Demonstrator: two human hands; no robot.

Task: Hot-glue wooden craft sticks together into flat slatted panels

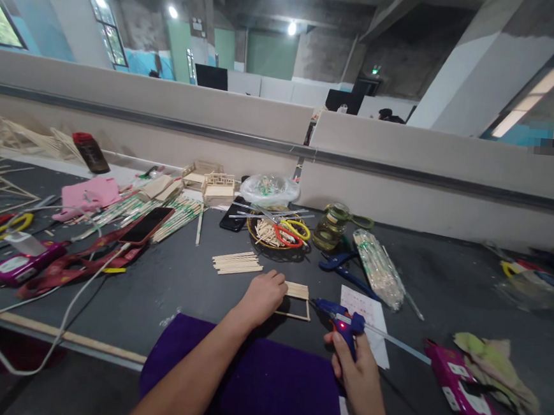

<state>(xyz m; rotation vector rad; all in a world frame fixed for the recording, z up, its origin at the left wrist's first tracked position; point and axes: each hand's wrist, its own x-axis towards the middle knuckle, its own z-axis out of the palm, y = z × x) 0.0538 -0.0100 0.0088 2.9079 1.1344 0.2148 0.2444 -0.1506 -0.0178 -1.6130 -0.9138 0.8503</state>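
right hand (352, 362): grip clamped on blue glue gun (343, 319), its nozzle (314, 302) just beside stick frame (298, 290) | left hand (264, 295): at frame's left end, grip partly hidden, cannot tell if clamped | frame: on tabletop (188, 293), between the 2 hands | loose sticks (237, 263): beyond left hand | pliers (336, 262): beyond glue gun

The left hand (264, 295) holds the left end of a stick frame (295, 291), while the right hand (355, 364) grips a glue gun (340, 315), its tip just beside the frame's right end. Beyond the left hand lie loose sticks (237, 264) and a basket (274, 248) with scissors (288, 236) on top; well to its left is a phone (147, 225). Beyond the right hand are paper (373, 312), pliers (334, 262) and a jar (328, 234), with a magenta box (459, 385) off to its right.
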